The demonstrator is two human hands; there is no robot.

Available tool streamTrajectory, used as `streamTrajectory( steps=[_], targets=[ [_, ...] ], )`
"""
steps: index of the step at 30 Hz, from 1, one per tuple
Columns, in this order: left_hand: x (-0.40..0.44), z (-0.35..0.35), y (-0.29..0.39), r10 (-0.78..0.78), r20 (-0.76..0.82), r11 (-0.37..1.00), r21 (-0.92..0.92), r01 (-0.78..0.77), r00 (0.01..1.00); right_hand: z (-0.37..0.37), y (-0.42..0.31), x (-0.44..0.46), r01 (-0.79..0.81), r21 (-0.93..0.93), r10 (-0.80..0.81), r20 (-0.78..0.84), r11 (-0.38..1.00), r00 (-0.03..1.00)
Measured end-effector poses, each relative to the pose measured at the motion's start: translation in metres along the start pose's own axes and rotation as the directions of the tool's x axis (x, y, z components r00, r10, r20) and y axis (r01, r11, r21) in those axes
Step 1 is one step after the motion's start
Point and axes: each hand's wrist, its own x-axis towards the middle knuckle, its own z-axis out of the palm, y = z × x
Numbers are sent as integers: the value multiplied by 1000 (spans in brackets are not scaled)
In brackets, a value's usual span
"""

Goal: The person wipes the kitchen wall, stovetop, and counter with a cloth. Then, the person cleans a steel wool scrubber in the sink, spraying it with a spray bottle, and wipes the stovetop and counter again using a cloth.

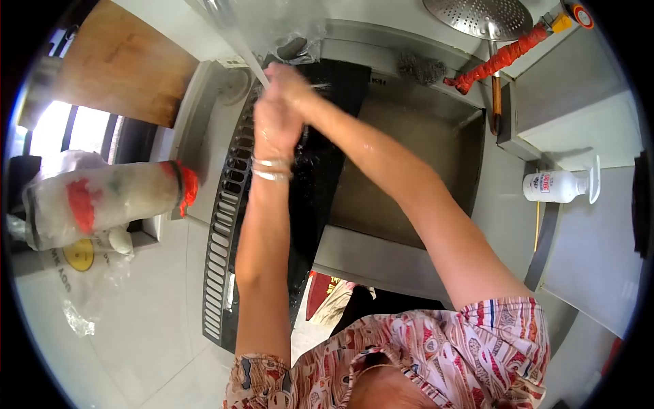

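My left hand (pixel 274 123), with light bracelets (pixel 272 169) at its wrist, and my right hand (pixel 289 85) are pressed together over the upper part of a black panel (pixel 300 225). Both look wet, and motion blurs them. A pale, narrow streak (pixel 242 51) comes down from the top to my hands; I cannot tell whether it is water or a spout. My fingers overlap, so I cannot see whether they hold anything. Wet spots show on the panel, which has a row of slots (pixel 221 238) along its left edge and lies across the left side of the sink (pixel 409 157).
A wire scrubber (pixel 419 67) lies on the sink's back ledge. A perforated skimmer (pixel 484 17) and a red-wrapped handle (pixel 501 61) are at upper right. A white pump bottle (pixel 555 186) stands at right. On the left are a wooden board (pixel 126 65) and a stuffed plastic bag holder (pixel 109 204).
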Motion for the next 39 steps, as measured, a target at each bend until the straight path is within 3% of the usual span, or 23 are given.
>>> streamTrajectory(
  steps=[1,2,3,4,5,6,7,9,11,12,13,14,15,16,17,18,19,20,22,29,36,38,39],
  targets=[
    [-10,68,-7,5,-352,1000,-18,-12,936,-17,-15,-1,-393,487,392,109,780,914],
    [-12,66,-2,-78,-317,963,-271,-11,945,-21,0,-3,-421,749,288,311,512,905],
    [-9,65,-4,-80,-317,962,-272,-10,945,-22,13,-5,-462,873,112,449,158,887],
    [-2,65,-8,121,-471,979,202,-27,874,-14,-15,-29,-440,882,101,428,169,898],
    [8,63,-12,370,-501,778,627,33,782,2,-47,-64,-420,889,88,410,183,908],
    [14,32,-8,242,-550,952,-26,-306,799,12,-54,-79,-429,873,184,394,233,901],
    [9,45,-7,424,-510,708,702,77,749,15,-58,-82,-425,894,63,420,143,905],
    [7,36,20,329,-477,35,869,494,815,13,-79,-99,-600,793,394,521,104,757],
    [23,12,18,475,-534,182,837,516,699,48,-27,-95,-338,773,312,190,537,931],
    [27,0,15,593,-591,331,798,504,547,42,-53,-106,110,75,-94,-186,991,978],
    [25,-2,12,599,-589,333,799,500,543,47,-43,-107,140,-186,-148,-30,973,989],
    [21,-4,5,631,-321,-204,810,550,707,42,-33,-90,229,-171,-233,-4,958,973],
    [13,0,-3,490,-85,-685,578,444,867,36,-27,-72,312,-153,-313,16,938,950],
    [-10,36,1,225,171,-829,551,97,959,25,-53,-68,-103,-20,98,-184,994,978],
    [-7,8,-7,264,-73,-400,899,178,962,12,-26,-39,-125,141,150,-184,982,971],
    [-12,17,-6,-27,94,-601,794,-92,995,-19,-33,-23,-233,-229,232,-30,945,972],
    [-31,50,-9,-145,-27,-851,513,-111,989,-25,-45,-21,-257,-394,179,-224,883,958],
    [-49,84,1,-58,224,-697,688,-200,973,-38,-52,-21,-63,-527,-19,-149,848,989],
    [-79,94,9,-22,144,-673,730,-121,989,-46,-60,-3,64,-637,-250,-206,768,946],
    [-159,104,10,18,-127,-239,963,127,992,-58,-28,29,264,-796,-349,72,544,935],
    [-198,135,-15,11,-104,-199,974,104,994,-61,-24,67,400,-853,-646,102,334,756],
    [-204,142,-23,32,-129,-116,984,132,991,-64,-10,78,450,-893,-740,296,10,604],
    [-204,145,-26,41,-137,-107,984,141,990,-63,-14,75,461,-888,-735,309,5,604]
  ],
)
